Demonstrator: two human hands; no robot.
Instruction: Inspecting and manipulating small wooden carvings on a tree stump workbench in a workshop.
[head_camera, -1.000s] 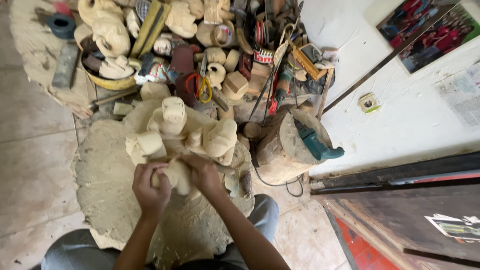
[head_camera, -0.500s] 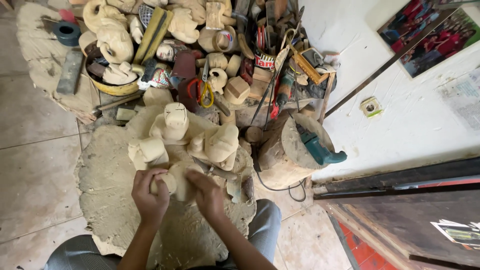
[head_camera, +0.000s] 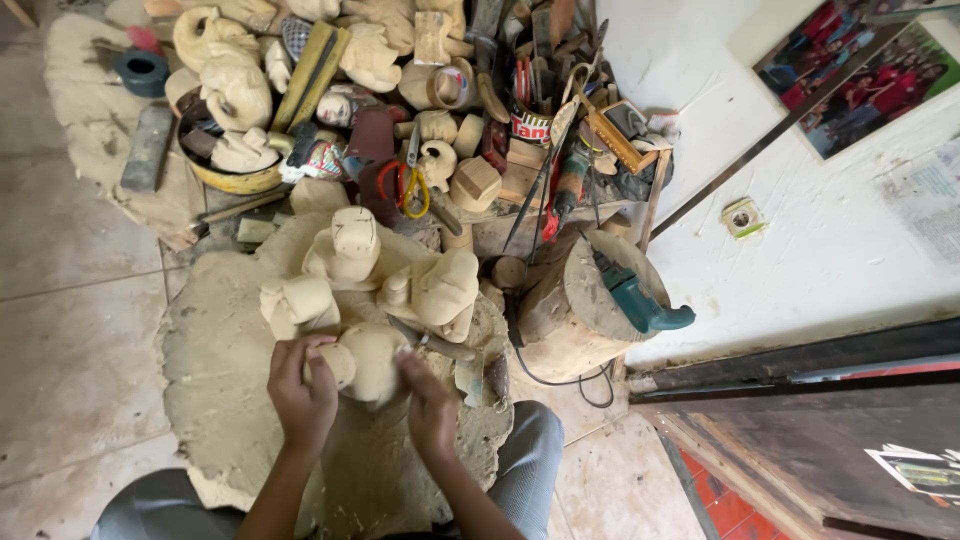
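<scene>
Both your hands have slid a bit nearer you: left hand and right hand stay curled around the pale wooden carving, resting on the dusty mat, so you're mid-shaping.

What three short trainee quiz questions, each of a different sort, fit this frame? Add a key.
1. True or false: both the left hand and the right hand touch the pale wooden carving.
2. Which tool lies on the log stump? A) blue power tool B) red bucket C) broom
3. Fill in: the scissors have ____ handles.

Key: 1 true; 2 A, the blue power tool; 3 yellow.
</scene>
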